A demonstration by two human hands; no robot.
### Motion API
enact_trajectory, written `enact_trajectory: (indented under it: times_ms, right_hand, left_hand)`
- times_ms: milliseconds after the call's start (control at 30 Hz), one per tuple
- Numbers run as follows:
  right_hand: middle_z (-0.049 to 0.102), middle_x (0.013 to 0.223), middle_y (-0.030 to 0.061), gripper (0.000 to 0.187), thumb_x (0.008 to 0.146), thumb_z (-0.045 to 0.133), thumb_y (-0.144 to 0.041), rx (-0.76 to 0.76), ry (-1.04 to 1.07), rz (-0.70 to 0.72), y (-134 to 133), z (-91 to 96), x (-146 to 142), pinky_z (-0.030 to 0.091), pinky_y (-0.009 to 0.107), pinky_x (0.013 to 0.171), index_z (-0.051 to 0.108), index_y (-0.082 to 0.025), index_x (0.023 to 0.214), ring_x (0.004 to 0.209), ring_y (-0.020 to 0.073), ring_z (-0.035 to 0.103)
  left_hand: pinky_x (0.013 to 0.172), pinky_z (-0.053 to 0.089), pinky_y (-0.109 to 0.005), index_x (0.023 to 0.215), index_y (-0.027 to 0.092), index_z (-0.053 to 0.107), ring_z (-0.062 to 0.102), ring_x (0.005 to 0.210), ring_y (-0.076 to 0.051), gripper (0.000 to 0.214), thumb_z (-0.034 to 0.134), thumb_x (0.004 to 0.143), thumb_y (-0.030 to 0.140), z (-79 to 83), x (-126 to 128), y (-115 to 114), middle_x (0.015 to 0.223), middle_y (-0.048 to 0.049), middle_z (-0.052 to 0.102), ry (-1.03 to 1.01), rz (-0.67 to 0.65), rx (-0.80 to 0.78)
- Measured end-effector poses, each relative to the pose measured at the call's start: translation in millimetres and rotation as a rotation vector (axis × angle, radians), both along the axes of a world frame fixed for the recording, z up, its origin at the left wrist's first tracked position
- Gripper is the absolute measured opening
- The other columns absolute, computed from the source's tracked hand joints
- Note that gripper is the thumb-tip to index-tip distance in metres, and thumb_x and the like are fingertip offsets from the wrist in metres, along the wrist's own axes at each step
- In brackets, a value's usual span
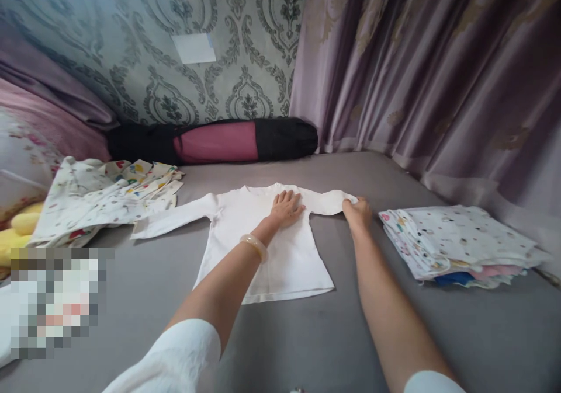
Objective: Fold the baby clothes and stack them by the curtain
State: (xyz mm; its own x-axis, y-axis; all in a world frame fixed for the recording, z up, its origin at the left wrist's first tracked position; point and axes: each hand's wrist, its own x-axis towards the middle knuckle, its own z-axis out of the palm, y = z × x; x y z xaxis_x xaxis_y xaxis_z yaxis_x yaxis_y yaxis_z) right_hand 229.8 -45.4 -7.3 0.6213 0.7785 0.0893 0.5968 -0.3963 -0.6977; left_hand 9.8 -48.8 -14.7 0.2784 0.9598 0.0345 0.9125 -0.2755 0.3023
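Observation:
A small white long-sleeved shirt [280, 258] lies spread out on the grey bed surface [289, 346], its neckline toward the wall and both sleeves stretched sideways. My left hand [287, 208] rests flat on the upper chest of the shirt, right of its middle, fingers apart. A pale bangle circles that wrist. At the cuff of the right-hand sleeve, my right hand [358, 211] is closed, pinching the sleeve end between thumb and fingers. The other sleeve reaches out to the left, its cuff close to a heap of printed clothes [87, 200].
To the right sits a folded stack of printed clothes [464, 241]. A long black and maroon bag [214, 142] lies along the patterned wall [236, 42]. Purple curtains [421, 77] hang at the right. A yellow plush thing [21, 229] and a pixelated patch are at the left.

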Motion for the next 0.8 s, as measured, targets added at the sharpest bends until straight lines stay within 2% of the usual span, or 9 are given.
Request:
enact_trajectory:
  times_ms: [100,167,267,367,533,800]
  right_hand:
    - [0.068,0.083,0.0078,0.015,0.075,0.059,-0.023,0.102,0.348,0.037,9,2.7,6,0.049,0.031,0.065,0.066,-0.018,0.088,0.083,0.0246,0.064]
    - [0.064,0.074,0.0019,0.008,0.073,0.060,-0.021,0.170,0.632,0.087,13,5.7,7,0.047,0.027,0.056,0.060,-0.019,0.081,0.073,0.0197,0.063]
    - [0.062,0.069,-0.0032,0.012,0.072,0.064,-0.019,0.257,1.025,0.225,13,12.7,8,0.047,0.024,0.052,0.054,-0.021,0.079,0.064,0.0149,0.061]
    - [0.065,0.070,-0.0055,0.019,0.069,0.070,-0.016,0.330,1.292,0.384,6,20.9,6,0.049,0.022,0.052,0.054,-0.023,0.079,0.061,0.0120,0.061]
    - [0.070,0.077,-0.0048,0.023,0.068,0.079,-0.021,0.377,1.409,0.578,-5,30.6,-4,0.052,0.021,0.054,0.059,-0.023,0.081,0.065,0.0113,0.063]
    - [0.067,0.073,-0.0067,0.040,0.058,0.088,-0.029,0.328,1.379,0.683,-10,35.3,-31,0.048,0.018,0.050,0.063,-0.023,0.088,0.058,0.0090,0.059]
  left_hand:
    - [0.119,0.017,-0.048,0.147,0.020,0.038,0.020,0.148,-0.032,0.061,0.035,0.095,0.053,0.5,0,3,0.159,-0.0120,0.030,0.013,-0.002,-0.042]
    - [0.119,0.016,-0.049,0.147,0.020,0.036,0.019,0.148,-0.032,0.063,0.035,0.095,0.054,1.4,0,5,0.160,-0.0128,0.027,0.018,-0.007,-0.064]
    - [0.119,0.015,-0.049,0.149,0.019,0.032,0.016,0.149,-0.032,0.066,0.034,0.094,0.056,3.4,0,6,0.161,-0.0137,0.023,0.031,-0.016,-0.099]
    - [0.119,0.013,-0.050,0.152,0.020,0.027,0.013,0.149,-0.034,0.070,0.030,0.094,0.060,6.6,0,7,0.163,-0.0130,0.018,0.051,-0.024,-0.142]
    - [0.117,0.014,-0.051,0.154,0.021,0.022,0.013,0.149,-0.036,0.074,0.030,0.093,0.063,11.9,-1,8,0.163,-0.0137,0.016,0.082,-0.033,-0.157]
    - [0.109,0.025,-0.058,0.151,0.028,0.028,0.026,0.141,-0.042,0.084,0.042,0.083,0.075,15.7,-2,23,0.159,-0.0143,0.027,0.132,-0.030,-0.119]
